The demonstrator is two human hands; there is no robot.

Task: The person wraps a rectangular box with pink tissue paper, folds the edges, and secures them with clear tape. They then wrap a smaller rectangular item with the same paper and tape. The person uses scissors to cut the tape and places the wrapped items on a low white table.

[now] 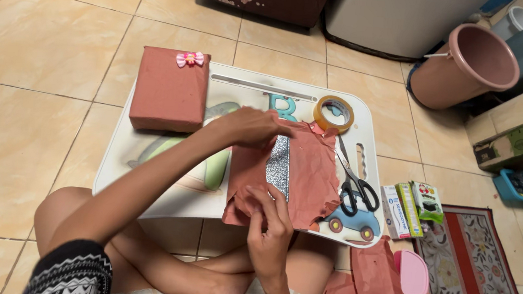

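Sitting cross-legged on the tiled floor, the person works at a low white lap table with a cartoon print (115,159), whose near edge meets the knees; bare tile lies open to the left. A silvery glitter-covered box (278,165), half swathed in crumpled reddish-brown wrapping paper (313,170), lies at the table's middle. The left hand (252,127) presses flat on the paper's far edge, fingers closed together; the right hand (270,230) pinches the near edge. One wrapped parcel with a pink bow (168,91), one tape roll (334,113), one pair of black-handled scissors (352,180).
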